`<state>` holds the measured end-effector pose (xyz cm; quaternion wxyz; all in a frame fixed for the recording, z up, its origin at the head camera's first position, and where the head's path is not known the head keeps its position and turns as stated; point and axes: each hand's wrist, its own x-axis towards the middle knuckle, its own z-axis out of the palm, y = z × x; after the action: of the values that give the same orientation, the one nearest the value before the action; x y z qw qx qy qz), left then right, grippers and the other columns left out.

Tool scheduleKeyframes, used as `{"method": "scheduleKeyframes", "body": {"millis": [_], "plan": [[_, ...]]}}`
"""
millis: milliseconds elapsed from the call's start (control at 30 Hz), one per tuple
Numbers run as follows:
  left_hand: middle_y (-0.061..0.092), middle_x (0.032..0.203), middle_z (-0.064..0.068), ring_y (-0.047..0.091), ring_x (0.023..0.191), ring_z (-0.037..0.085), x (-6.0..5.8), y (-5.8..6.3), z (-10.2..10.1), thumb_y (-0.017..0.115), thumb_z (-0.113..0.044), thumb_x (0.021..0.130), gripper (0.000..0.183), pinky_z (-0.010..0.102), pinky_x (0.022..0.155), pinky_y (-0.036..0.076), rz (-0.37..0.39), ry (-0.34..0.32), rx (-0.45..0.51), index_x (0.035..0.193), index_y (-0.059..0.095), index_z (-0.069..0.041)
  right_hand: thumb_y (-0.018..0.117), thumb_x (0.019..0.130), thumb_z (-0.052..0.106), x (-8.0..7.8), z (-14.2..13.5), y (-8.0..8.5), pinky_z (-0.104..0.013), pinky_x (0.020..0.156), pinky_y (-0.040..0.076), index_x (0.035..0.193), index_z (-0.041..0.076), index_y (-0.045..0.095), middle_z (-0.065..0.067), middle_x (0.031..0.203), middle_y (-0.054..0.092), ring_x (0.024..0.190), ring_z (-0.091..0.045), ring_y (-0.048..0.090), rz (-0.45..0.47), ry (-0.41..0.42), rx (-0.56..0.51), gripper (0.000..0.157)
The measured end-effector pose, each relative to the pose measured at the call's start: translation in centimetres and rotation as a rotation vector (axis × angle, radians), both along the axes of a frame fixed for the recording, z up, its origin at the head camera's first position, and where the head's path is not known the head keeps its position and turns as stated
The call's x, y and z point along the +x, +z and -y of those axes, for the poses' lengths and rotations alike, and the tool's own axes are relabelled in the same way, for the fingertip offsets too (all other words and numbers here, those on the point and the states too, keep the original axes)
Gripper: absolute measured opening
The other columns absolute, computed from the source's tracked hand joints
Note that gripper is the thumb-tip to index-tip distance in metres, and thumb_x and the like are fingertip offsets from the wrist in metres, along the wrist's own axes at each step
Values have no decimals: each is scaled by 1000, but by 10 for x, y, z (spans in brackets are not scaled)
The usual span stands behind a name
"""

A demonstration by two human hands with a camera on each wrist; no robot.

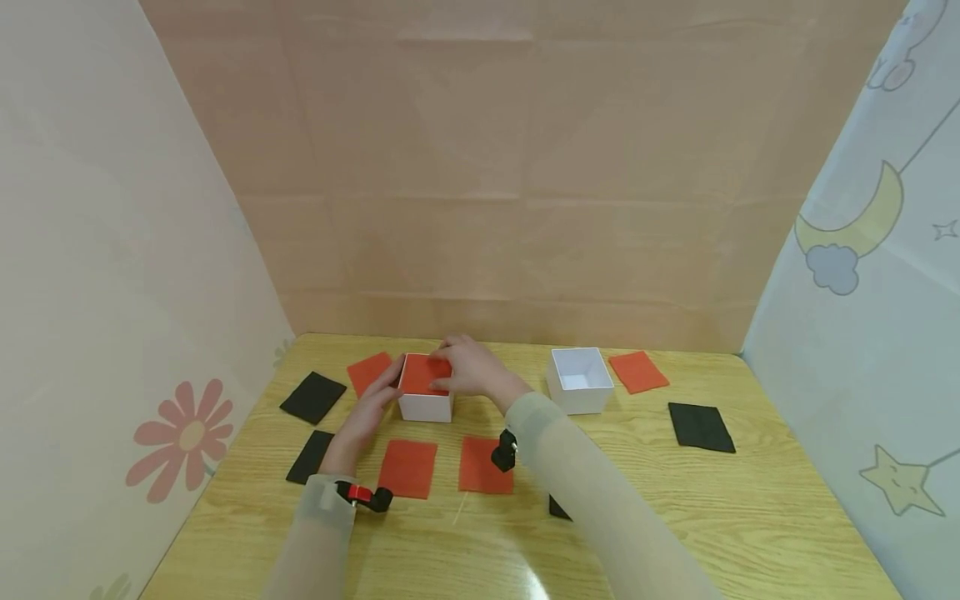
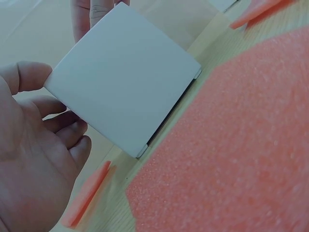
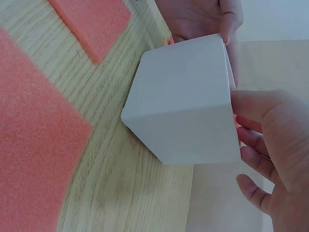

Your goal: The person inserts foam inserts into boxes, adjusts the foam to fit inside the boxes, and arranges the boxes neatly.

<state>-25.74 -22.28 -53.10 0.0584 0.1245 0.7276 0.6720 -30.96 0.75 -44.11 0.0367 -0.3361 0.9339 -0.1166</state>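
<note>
Two red foam squares, flat and grainy-faced, lie on the wood-grain table. Beyond them stands a smooth white box with straight walls; a red foam sheet lies in its opening. The left hand clamps the box's left side, fingers bent, thumb at the front corner. The right hand rests bent fingertips on the sheet; whether they pinch it cannot be told. To the right stands an open-topped white container, before a creased tan backdrop.
</note>
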Motion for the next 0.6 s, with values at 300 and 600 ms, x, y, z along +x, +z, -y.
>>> {"method": "scheduleKeyframes", "body": {"millis": [300, 600], "plan": [[11, 179, 7, 4, 165, 30, -2, 0, -1, 44, -9, 109, 67, 60, 129, 4, 0, -14, 31, 172, 20, -12, 79, 98, 45, -2, 1, 2, -41, 112, 47, 145, 19, 70, -4, 140, 63, 131, -26, 56, 8, 0, 11, 55], [10, 180, 8, 5, 164, 31, -1, 1, -1, 44, -3, 108, 69, 59, 130, 6, 9, -13, 41, 172, 18, -10, 81, 94, 51, -2, 1, 1, -39, 110, 48, 143, 21, 72, -3, 138, 62, 129, -25, 55, -11, -16, 31, 58]]}}
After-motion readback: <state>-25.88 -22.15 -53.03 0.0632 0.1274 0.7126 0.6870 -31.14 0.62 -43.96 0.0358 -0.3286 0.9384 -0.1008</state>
